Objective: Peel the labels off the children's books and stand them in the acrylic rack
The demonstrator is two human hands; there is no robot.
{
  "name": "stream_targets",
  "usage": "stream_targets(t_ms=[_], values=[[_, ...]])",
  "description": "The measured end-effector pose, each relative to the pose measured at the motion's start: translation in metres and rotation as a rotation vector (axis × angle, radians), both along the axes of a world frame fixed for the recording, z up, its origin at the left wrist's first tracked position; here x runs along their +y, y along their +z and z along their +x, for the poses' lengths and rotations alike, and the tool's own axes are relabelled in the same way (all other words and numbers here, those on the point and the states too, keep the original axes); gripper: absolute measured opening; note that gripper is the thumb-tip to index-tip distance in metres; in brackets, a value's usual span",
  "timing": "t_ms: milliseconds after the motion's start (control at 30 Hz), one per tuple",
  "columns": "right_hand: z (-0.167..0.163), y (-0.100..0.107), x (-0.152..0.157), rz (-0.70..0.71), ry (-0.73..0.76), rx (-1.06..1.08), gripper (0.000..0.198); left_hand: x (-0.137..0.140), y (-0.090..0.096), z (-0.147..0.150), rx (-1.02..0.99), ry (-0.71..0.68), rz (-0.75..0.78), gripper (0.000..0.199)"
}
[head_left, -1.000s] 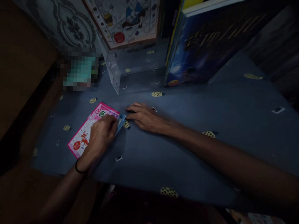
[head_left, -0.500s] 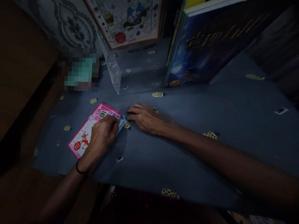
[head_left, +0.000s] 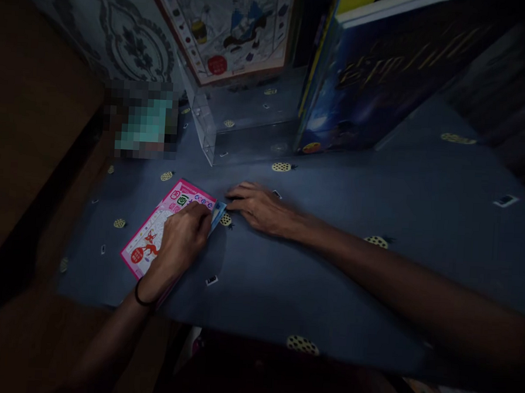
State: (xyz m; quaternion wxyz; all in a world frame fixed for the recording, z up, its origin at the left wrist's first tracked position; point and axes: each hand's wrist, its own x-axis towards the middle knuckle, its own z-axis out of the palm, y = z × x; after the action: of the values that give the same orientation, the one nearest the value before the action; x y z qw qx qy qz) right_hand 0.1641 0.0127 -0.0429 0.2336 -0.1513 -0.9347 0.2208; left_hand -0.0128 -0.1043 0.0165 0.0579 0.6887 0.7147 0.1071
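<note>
A booklet (head_left: 153, 229) with a pink border, a white cover, a fox picture and coloured characters lies aslant on the blue tablecloth. My left hand (head_left: 186, 233), a dark band on its wrist, rests across the cover. Its fingers curl closed at the booklet's right edge; the fingertips are hidden. A strip of blue page (head_left: 219, 212) shows past that edge. My right hand (head_left: 262, 209) lies palm down on the cloth just right of the booklet's upper corner. Its fingers stretch toward the blue strip, holding nothing; whether they touch it I cannot tell.
Behind my hands stands a clear plastic book rack (head_left: 204, 129) holding a picture book (head_left: 239, 40) and a thick dark-blue book (head_left: 374, 79). A blurred teal object (head_left: 145, 123) sits at the back left. The patterned tablecloth (head_left: 311, 269) reaches the near edge.
The whole view has shifted slightly, so things appear a little further right. Both hands keep about the same place at the booklet.
</note>
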Motion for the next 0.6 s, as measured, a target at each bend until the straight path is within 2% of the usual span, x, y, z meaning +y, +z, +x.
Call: stream_targets(t_ms=[200,400,600], values=[[0.0003,-0.0007,0.0001,0.003,-0.024,0.091,0.034,-0.0010,0.0025,0.0016,0.020,0.002,-0.019,0.017],[-0.0002,0.0004,-0.0026,0.084,-0.006,-0.028,0.033,-0.0011,0.0011,0.0006,0.046,-0.018,-0.019,0.020],[-0.0004,-0.0003,-0.0014,0.090,-0.005,-0.052,0.033,-0.0007,0.0009,0.0007,0.067,-0.030,-0.030,0.019]])
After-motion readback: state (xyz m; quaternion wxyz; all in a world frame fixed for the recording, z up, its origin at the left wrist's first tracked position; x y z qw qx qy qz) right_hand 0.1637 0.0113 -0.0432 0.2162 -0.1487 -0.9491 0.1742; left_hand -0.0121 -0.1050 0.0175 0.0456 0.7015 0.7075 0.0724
